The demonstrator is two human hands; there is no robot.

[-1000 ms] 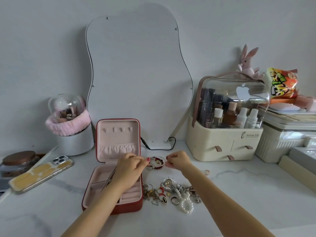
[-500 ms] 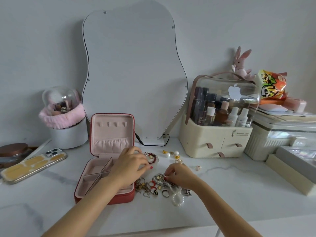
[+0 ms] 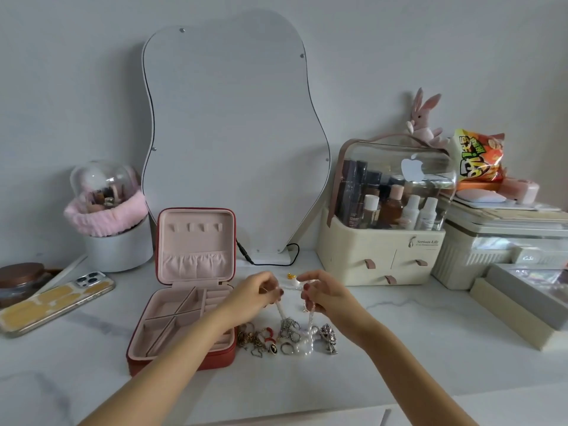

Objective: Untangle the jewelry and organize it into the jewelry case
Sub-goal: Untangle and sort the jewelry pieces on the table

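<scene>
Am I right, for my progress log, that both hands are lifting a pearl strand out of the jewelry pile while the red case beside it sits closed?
Not quite: the red case sits open, lid upright, as the head view shows. Both the left hand and right hand do lift the pearl strand from the jewelry pile.

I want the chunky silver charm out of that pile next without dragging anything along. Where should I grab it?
Pinch the silver charm by its outer right side, coming from the right: it lies at the pile's right edge, its left against the pearl strand, bare table beyond.
</scene>
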